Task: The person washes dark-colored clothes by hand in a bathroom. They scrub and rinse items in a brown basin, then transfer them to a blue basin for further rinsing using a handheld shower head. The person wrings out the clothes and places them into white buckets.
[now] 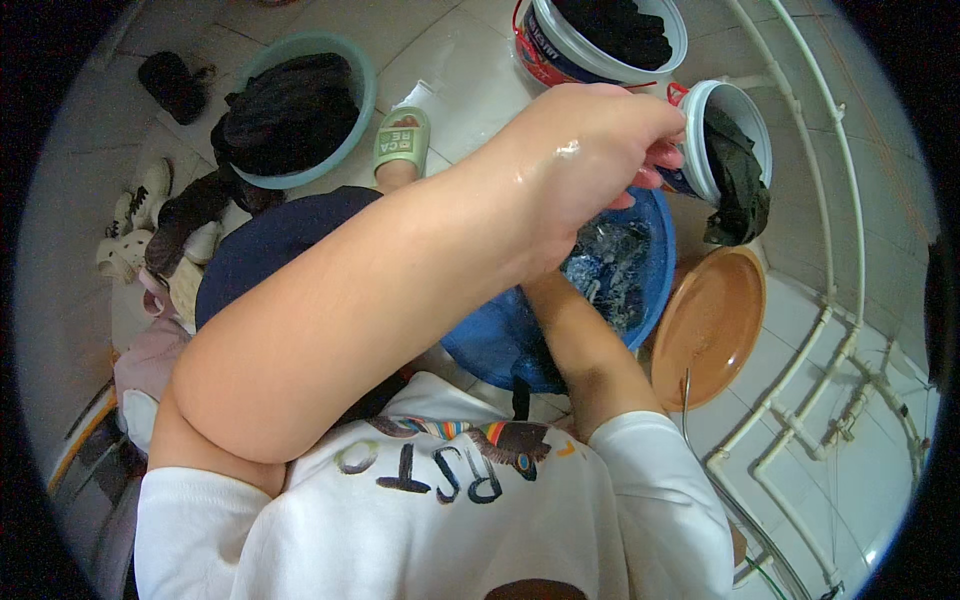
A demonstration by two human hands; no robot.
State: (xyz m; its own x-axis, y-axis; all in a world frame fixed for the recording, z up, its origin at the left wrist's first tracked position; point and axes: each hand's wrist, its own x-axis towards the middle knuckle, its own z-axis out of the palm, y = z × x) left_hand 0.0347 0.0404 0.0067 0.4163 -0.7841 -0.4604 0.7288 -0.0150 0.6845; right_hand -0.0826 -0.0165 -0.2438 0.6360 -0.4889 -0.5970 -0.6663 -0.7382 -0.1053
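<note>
My left arm stretches across to the right. My wet left hand (605,135) hangs over the far side of a blue basin (490,345), its fingers curled; whatever they hold is hidden. Dark wet cloth (610,265) with whitish suds lies in the basin. My right forearm (590,345) reaches over the basin from below. The right hand itself is hidden behind my left forearm. Just beyond my left fingertips a small white bucket (710,95) leans, with dark green cloth (737,180) hanging over its rim.
A larger bucket (560,55) of black cloth stands at the back. To the far left a pale green basin (368,95) holds black clothes (290,115). An orange-brown basin (710,325) lies right of the blue one. White pipes (825,200) line the right wall; shoes (130,235) sit left.
</note>
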